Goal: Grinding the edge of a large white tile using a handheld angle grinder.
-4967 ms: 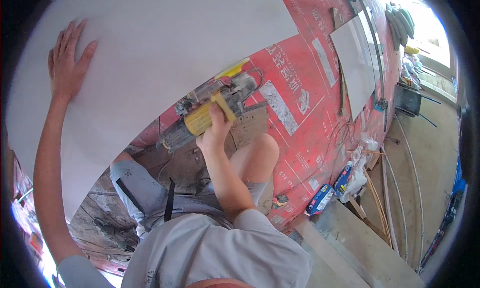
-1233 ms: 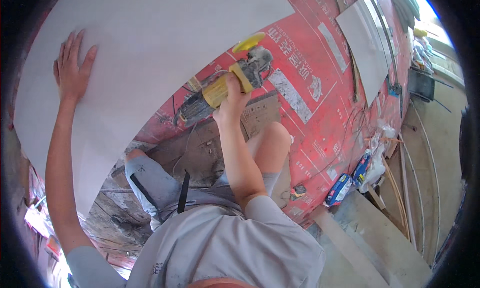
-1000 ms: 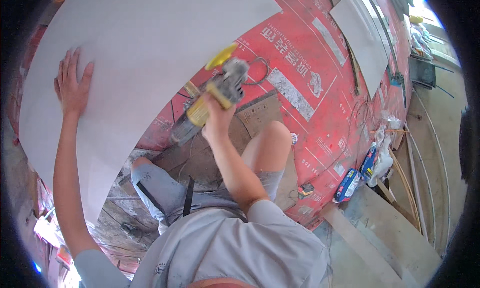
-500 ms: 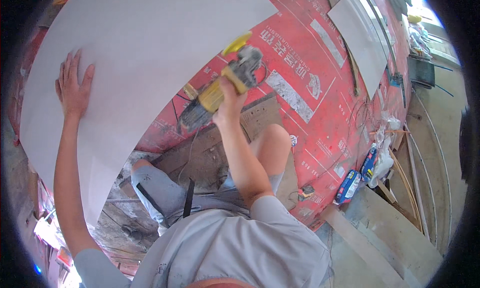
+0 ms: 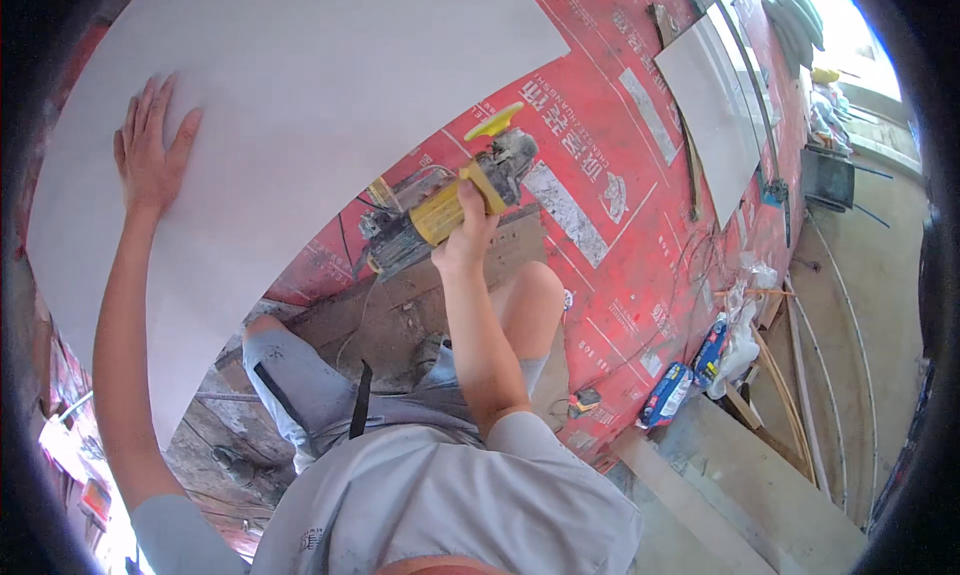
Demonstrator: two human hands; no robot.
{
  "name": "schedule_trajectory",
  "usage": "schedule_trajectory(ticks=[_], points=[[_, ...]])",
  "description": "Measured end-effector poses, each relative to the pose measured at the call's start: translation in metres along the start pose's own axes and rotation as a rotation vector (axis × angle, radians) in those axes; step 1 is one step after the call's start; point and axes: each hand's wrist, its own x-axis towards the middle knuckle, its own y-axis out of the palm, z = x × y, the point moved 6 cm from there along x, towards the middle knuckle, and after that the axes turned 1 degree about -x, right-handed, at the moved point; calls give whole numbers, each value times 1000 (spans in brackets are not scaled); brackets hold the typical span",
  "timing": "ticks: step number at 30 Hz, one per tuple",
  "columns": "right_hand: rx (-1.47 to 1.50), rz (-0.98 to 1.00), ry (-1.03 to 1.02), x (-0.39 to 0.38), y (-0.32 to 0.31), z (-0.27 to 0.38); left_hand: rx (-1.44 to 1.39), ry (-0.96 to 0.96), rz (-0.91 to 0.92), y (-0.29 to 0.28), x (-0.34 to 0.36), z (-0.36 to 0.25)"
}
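Observation:
A large white sheet (image 5: 300, 85) lies before me, its long edge running diagonally past my knees. My left hand (image 5: 155, 155) is pressed flat on it near the left side, fingers stretched out. In my right hand (image 5: 468, 233) is a yellow and grey angle grinder (image 5: 435, 215), gripped around its body. A yellow disc (image 5: 494, 122) sits on the grinder's head, just off the sheet's edge and above the red floor covering. Whether the disc is spinning I cannot tell. A thin cord hangs from the tool's rear end.
Red printed floor covering (image 5: 625, 265) spreads to the right. On it lie another white panel (image 5: 710, 105) and a blue package (image 5: 665, 395). Long thin strips (image 5: 810, 375) and a dark box (image 5: 836, 180) are farther right. A brown board (image 5: 400, 295) lies between my legs.
My right hand has drawn the grinder slightly toward me, so its disc no longer overlaps the sheet's edge. My left hand stays flat on the sheet. The whole view has turned a little.

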Motion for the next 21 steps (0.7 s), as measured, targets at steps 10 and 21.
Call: schedule_trajectory(ticks=[10,21], points=[[-127,3,37,18,34,11,18,34,-121,-2,-3,-4],[-167,-76,48,-48,20,-36,-95,-219,365,-48,7,-47]])
